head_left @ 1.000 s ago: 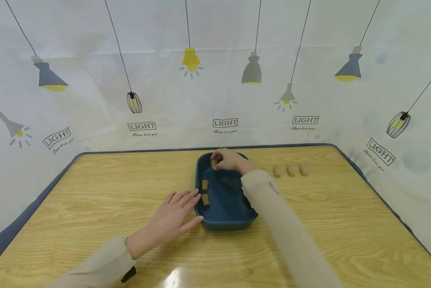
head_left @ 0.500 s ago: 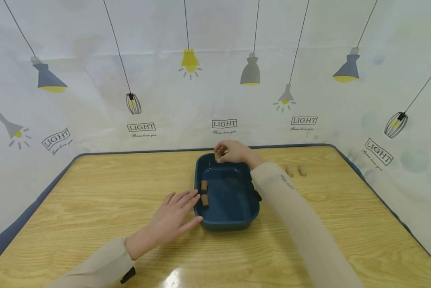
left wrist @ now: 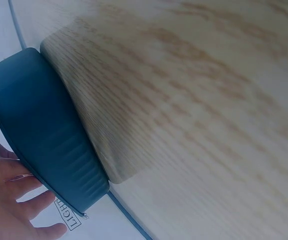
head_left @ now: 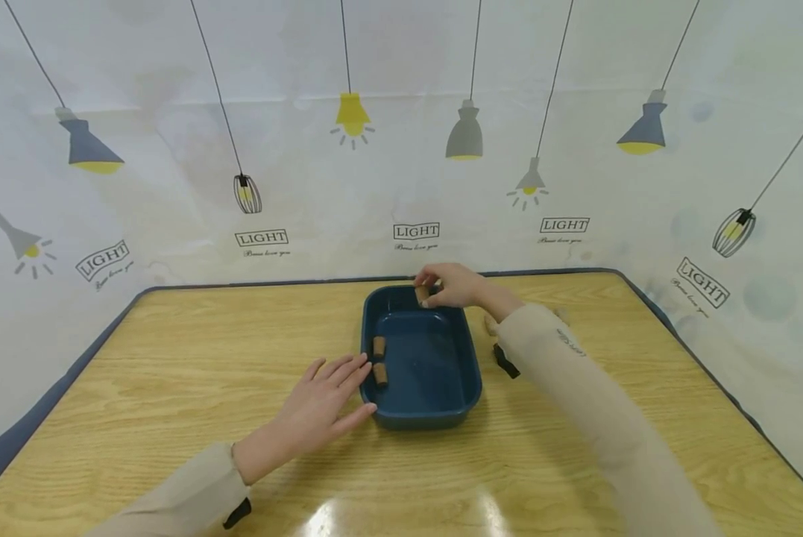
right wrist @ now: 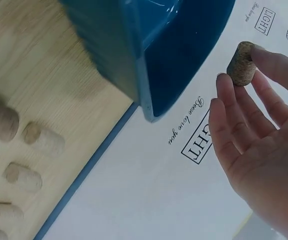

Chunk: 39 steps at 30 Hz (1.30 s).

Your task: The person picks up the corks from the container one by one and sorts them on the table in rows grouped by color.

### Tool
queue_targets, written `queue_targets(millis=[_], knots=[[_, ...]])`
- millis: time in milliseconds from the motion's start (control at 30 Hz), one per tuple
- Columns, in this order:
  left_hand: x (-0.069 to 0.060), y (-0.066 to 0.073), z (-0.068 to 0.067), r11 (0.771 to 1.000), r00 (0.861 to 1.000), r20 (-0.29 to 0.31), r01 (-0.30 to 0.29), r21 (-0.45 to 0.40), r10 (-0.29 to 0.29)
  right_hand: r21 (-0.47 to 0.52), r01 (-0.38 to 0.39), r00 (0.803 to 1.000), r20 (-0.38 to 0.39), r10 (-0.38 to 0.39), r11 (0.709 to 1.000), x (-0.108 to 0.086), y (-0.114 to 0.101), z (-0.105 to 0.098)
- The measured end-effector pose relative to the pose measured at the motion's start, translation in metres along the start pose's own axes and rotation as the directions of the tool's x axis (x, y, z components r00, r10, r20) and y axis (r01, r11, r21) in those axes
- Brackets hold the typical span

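A deep blue rectangular tray [head_left: 420, 421] stands on the table. Two brown corks, a nearer cork [head_left: 380, 374] and a farther cork [head_left: 379, 347], lie inside it along its left wall. My right hand [head_left: 456, 285] pinches another cork [right wrist: 242, 64] between thumb and fingertips at the tray's far end; in the right wrist view this cork is raised level with or above the rim. My left hand [head_left: 323, 403] has its fingers spread and straight, with the fingertips at the tray's left rim. The left wrist view shows these fingers [left wrist: 21, 187] beside the tray's outer wall.
Several more corks stand or lie in a row on the table right of the tray, among them a pale cork [right wrist: 43, 139]; my right sleeve [head_left: 575, 380] partly hides them in the head view. A printed wall sheet [head_left: 320, 186] rises behind the table's dark edge.
My right hand has lifted from inside the tray's far left and shifted right along the far end, still holding the cork. My left hand stays at the left rim.
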<state>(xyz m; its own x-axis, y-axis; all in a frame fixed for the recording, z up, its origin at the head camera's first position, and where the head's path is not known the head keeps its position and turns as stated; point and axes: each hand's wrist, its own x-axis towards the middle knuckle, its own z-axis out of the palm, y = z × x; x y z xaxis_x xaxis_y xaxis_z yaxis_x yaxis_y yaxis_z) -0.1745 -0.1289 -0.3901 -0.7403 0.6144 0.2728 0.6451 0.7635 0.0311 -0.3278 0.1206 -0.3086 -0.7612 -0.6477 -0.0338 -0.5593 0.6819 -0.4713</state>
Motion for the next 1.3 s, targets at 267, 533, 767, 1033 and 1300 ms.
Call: queue_targets(millis=[267, 533, 767, 1033, 1300], knots=[[-0.001, 0.001, -0.001, 1.000, 1.000, -0.011, -0.007, -0.004, 0.007, -0.006, 0.034, 0.999, -0.006, -0.034, 0.999, -0.019, 0.009, -0.005], [-0.001, 0.001, -0.002, 1.000, 1.000, -0.004, -0.008, -0.007, 0.008, 0.027, 0.059, 0.998, -0.005, -0.059, 0.998, -0.040, 0.019, -0.009], [0.000, 0.000, -0.002, 1.000, 1.000, -0.017, -0.013, -0.004, 0.013, 0.051, 0.079, 0.997, -0.023, -0.078, 0.996, -0.058, 0.034, -0.013], [0.000, 0.001, -0.002, 1.000, 1.000, 0.001, -0.001, -0.006, 0.001, 0.068, 0.064, 0.998, -0.018, -0.063, 0.996, -0.077, 0.046, -0.012], [-0.001, 0.000, -0.002, 1.000, 1.000, 0.005, -0.001, -0.009, 0.001, 0.051, 0.079, 0.997, -0.027, -0.078, 0.996, -0.090, 0.062, -0.007]])
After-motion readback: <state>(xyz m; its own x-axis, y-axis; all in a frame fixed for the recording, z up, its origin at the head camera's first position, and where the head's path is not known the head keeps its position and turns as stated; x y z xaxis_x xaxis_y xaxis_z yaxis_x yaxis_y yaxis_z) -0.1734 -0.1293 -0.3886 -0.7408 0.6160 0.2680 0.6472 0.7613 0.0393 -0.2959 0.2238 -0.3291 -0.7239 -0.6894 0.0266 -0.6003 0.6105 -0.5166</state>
